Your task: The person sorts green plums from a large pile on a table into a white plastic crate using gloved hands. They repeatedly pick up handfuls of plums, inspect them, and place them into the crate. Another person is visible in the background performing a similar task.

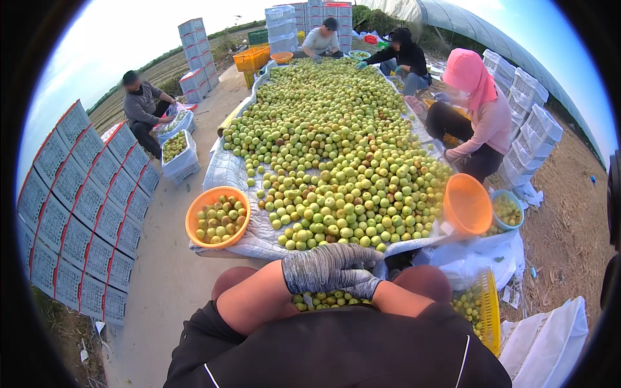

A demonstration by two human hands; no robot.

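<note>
My left hand, in a grey knit glove, reaches across my lap with its fingers stretched to the right. It overlaps my right hand, also gloved in grey, whose fingers are mostly hidden under it. No object shows in either hand. Just beyond them lies a big heap of small round green fruits, some browned, looking like jujubes, on a pale quilted cloth. More of these fruits show below my hands, between my knees. An orange bowl of fruits stands at the heap's near left corner.
A tilted orange bowl and a light-blue basin are at the right. A yellow crate of fruits stands beside my right knee. Stacked crates rise at left. Several people sit around, one in a pink hood at right.
</note>
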